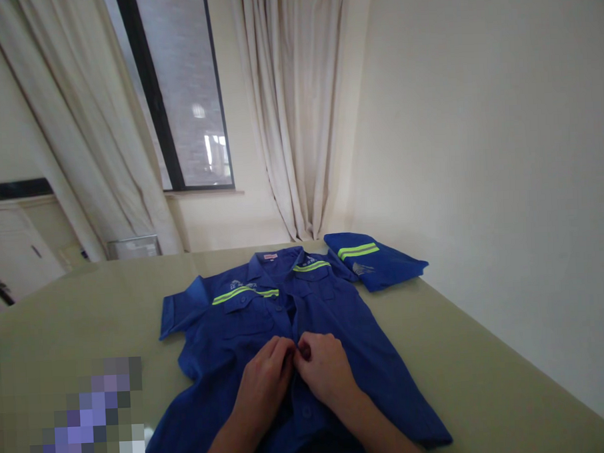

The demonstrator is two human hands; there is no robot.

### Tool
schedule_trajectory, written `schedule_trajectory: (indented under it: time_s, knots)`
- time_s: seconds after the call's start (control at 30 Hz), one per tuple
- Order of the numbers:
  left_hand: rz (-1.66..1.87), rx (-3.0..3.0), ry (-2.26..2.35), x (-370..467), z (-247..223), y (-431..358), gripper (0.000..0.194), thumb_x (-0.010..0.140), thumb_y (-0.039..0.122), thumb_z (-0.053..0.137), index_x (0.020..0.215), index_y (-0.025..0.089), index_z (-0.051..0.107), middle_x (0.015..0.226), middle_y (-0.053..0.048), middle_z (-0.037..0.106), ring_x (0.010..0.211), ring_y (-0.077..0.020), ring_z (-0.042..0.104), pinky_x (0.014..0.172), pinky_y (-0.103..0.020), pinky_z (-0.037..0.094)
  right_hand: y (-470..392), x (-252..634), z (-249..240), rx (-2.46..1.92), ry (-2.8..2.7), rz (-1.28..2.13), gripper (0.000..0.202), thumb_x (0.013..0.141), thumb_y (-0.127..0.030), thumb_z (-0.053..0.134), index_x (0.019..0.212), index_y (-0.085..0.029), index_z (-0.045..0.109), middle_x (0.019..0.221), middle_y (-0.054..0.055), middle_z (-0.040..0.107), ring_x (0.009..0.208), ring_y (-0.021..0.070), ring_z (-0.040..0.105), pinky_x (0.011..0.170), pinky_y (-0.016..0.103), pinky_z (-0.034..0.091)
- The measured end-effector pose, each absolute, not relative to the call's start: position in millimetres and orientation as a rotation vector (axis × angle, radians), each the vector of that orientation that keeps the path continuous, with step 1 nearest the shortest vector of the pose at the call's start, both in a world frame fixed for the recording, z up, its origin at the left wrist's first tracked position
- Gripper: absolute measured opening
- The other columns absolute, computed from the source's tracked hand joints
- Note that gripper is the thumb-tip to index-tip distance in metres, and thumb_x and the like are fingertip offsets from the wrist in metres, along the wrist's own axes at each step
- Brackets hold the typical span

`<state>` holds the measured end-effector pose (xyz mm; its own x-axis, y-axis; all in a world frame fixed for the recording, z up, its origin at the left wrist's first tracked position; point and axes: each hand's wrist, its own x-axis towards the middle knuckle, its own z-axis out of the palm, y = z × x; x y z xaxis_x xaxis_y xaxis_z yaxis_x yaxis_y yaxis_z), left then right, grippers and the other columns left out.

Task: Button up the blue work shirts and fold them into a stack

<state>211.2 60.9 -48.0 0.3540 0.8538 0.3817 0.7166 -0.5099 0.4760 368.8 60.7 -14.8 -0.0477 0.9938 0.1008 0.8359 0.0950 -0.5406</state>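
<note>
The blue short-sleeved work shirt [372, 357] lies face up right under my hands, its collar [268, 268] pointing away from me and its hem nearest my body. My left hand [263, 378] and right hand [328, 369] are close together at the front opening, fingers curled and bunched on the cloth at the middle; whether a button sits between the fingertips I can't tell, since my own knuckles hide it. Just below them a button [306, 411] shows, and above them the front gapes a little. That gap is what I'd watch: if the two edges sit unevenly, a button could meet the wrong hole and leave the front crooked. The cloth is soft and rumpled to the left of my hands — a sideways tug could drag the whole shirt, or let an edge slip from my fingers. Beyond my right hand, a folded blue garment [378, 270] with a reflective stripe lies against the far sleeve, so a hard pull might shift it too. Around everything spreads the greenish tabletop [478, 366] — then pale curtains [297, 120] and a window [189, 91] farther off.
</note>
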Motion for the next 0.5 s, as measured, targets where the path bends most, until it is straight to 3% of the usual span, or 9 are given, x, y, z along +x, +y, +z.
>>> schedule_trajectory:
  time_s: [0.33,0.5]
  knots:
    - [0.967,2.319,1.388,212.3,-45.4,60.2,0.020,0.097,0.018,0.046,0.098,0.026,0.064,0.096,-0.002,0.069,0.089,-0.0189,0.068,0.082,-0.029,0.054,58.8,368.9,-16.1,-1.618,-1.931,0.495,0.016,0.088,-0.023,0.060,0.082,-0.024,0.074,0.080,0.004,0.078,0.075,0.0182,0.072,0.065,0.024,0.041]
    - [1.078,2.105,1.320,211.8,-47.7,63.1,0.032,0.093,0.017,0.049,0.119,0.027,0.063,0.108,-0.004,0.069,0.097,-0.0191,0.069,0.088,-0.032,0.055,60.8,371.0,-15.3,-1.424,-1.876,0.567,0.022,0.092,-0.023,0.054,0.076,-0.022,0.070,0.072,0.002,0.074,0.066,0.0152,0.068,0.062,0.022,0.043]
